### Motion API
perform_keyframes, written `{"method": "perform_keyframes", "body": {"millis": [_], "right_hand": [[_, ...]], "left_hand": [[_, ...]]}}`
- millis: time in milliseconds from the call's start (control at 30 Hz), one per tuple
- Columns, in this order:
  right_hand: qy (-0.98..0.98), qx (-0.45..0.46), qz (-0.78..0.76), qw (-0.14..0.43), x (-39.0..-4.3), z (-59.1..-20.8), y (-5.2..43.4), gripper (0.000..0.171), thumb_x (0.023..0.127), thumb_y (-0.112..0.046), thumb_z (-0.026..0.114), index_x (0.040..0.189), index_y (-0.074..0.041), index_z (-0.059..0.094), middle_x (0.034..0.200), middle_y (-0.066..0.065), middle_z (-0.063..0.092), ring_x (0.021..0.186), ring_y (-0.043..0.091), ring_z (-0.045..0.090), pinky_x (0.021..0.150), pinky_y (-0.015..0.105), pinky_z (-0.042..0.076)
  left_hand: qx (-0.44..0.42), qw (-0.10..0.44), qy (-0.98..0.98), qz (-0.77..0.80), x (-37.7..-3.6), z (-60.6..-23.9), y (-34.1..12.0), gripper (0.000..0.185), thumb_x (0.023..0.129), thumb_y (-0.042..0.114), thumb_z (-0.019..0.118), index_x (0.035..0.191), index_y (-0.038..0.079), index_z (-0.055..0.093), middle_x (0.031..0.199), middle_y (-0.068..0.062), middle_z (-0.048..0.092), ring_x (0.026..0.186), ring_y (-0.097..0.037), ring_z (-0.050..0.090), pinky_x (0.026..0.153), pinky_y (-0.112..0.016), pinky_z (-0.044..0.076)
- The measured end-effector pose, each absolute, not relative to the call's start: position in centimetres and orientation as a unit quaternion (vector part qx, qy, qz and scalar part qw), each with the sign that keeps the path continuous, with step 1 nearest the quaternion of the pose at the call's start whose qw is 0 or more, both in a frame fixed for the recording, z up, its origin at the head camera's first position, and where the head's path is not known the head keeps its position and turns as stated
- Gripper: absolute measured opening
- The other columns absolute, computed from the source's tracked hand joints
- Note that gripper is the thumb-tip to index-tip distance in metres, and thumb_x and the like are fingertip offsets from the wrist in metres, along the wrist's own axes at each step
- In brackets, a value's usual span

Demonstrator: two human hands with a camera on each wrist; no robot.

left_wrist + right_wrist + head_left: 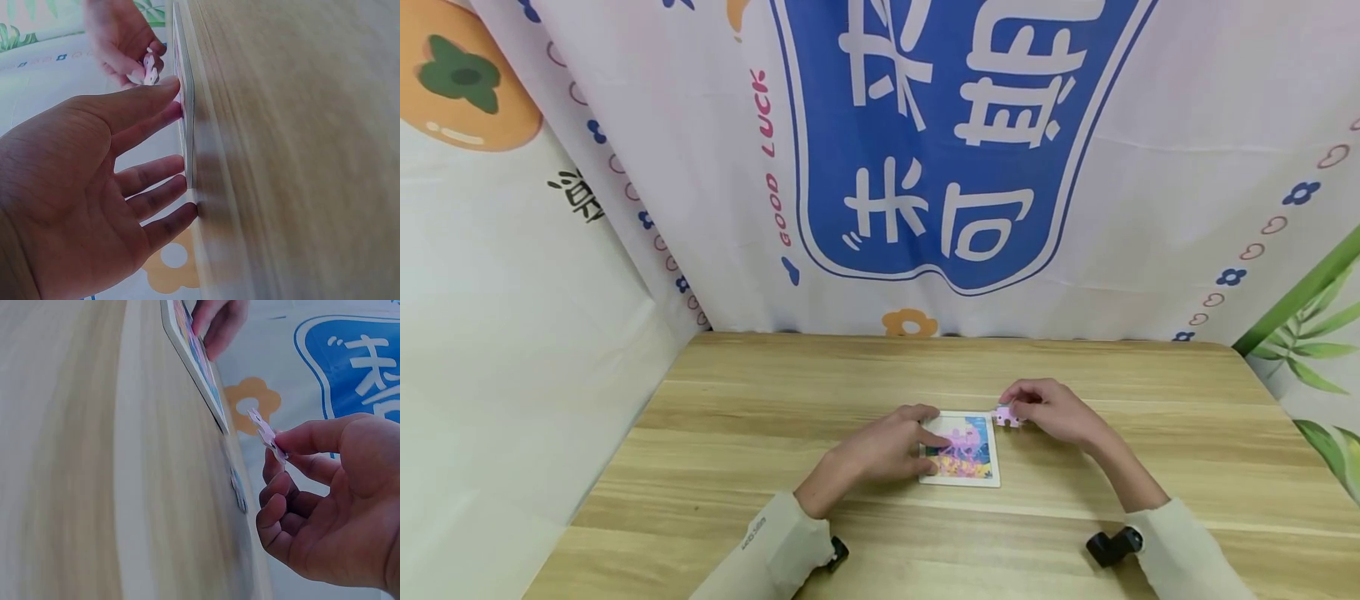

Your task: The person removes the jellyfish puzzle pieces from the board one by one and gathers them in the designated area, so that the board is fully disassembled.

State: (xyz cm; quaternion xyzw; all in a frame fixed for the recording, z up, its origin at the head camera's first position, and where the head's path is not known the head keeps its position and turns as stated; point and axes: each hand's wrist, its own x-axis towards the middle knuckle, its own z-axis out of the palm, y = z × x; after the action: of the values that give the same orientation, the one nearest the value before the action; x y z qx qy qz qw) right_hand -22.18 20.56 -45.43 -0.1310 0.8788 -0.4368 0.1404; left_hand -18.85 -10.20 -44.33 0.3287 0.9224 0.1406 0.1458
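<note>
A small white-framed jigsaw board (981, 454) with a pink, blue and yellow picture lies flat in the middle of the wooden table (760, 417). My left hand (925, 442) rests on its left part, fingers straight; the left wrist view shows the fingertips (178, 181) touching the board (186, 125). Just past the board's far right corner, my right hand (1018, 411) pinches a pink puzzle piece (1006, 415) between thumb and forefinger. In the right wrist view the piece (267, 434) is held a little above the table, beside the board (200, 362).
A small loose puzzle piece (237, 490) lies on the table under my right hand. A printed cloth backdrop (925, 167) hangs close behind the table's far edge, and cloth walls stand at left and right. Bare wood surrounds the board.
</note>
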Motion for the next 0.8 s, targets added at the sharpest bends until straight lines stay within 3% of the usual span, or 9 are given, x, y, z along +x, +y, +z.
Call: {"method": "perform_keyframes", "body": {"millis": [800], "right_hand": [[0.891,-0.124,-0.416,0.131,-21.1,-45.8,26.4,0.021,0.108,-0.009,0.059,0.123,-0.002,0.071,0.104,0.008,0.066,0.088,0.016,0.049,0.069,0.026,0.043]], "left_hand": [[0.327,0.147,0.923,0.137,-18.8,-44.2,-10.1,0.042,0.102,0.033,0.076,0.143,0.026,0.070,0.171,-0.007,0.043,0.159,-0.027,0.041,0.129,-0.044,0.040]]}}
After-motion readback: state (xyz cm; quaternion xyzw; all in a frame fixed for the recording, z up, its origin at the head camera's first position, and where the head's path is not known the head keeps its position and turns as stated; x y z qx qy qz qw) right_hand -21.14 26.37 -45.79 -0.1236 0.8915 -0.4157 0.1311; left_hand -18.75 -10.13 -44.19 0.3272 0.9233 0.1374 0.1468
